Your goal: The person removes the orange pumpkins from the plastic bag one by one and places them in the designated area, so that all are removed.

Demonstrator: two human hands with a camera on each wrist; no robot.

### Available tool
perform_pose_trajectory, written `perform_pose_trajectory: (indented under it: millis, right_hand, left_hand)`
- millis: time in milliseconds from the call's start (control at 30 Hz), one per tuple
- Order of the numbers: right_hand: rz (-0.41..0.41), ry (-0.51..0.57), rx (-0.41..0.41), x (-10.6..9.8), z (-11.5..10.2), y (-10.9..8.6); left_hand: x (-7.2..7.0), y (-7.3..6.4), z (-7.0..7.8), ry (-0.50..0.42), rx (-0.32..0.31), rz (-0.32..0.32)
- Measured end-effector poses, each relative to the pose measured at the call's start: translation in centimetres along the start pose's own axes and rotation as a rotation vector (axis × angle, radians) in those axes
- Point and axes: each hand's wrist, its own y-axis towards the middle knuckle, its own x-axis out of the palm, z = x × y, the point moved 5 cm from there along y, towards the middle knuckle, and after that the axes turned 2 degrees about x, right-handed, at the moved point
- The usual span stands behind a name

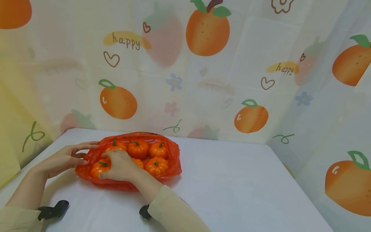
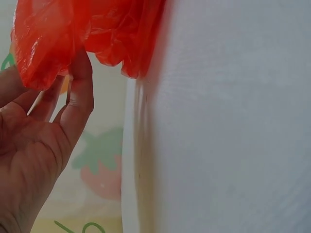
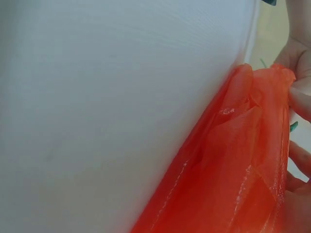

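Observation:
A red plastic bag (image 1: 171, 174) lies with its mouth spread wide, several small orange pumpkins inside it. My left hand (image 1: 65, 159) holds the bag's left rim; in the left wrist view its fingers (image 2: 80, 92) meet the crumpled red film. My right hand (image 1: 120, 166) reaches over the near rim and grips the leftmost pumpkin (image 1: 97, 170) between thumb and fingers. Behind that hand sits another pumpkin (image 1: 117, 145), and to the right lies a ribbed pumpkin (image 1: 156, 166). Red film hides much of the right hand in the right wrist view.
The bag rests on the left part of a white-covered table (image 1: 232, 187). A fruit-printed curtain (image 1: 203, 80) hangs behind and at the sides. Black straps (image 1: 53, 211) circle both wrists.

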Motion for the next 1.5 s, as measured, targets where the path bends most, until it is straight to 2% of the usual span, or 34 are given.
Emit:
perform_pose_trajectory:
  millis: [533,767,1100,1500]
  right_hand:
    - [-0.035,-0.095,0.022,0.7,0.0,0.2]
    - [-0.055,-0.1,0.04,0.6,-0.2,0.0]
    - [-0.049,-0.202,0.011,1.0,-0.4,0.2]
    - [-0.035,-0.211,-0.005,0.8,-0.4,0.2]
  left_hand:
    - [0.1,-0.1,0.2,-0.006,0.032,-0.045]
    - [0.2,0.0,0.1,-0.021,0.05,-0.067]
    - [0.2,-0.2,-0.2,-0.033,0.02,-0.06]
    - [0.1,-0.1,-0.2,-0.047,0.024,-0.071]
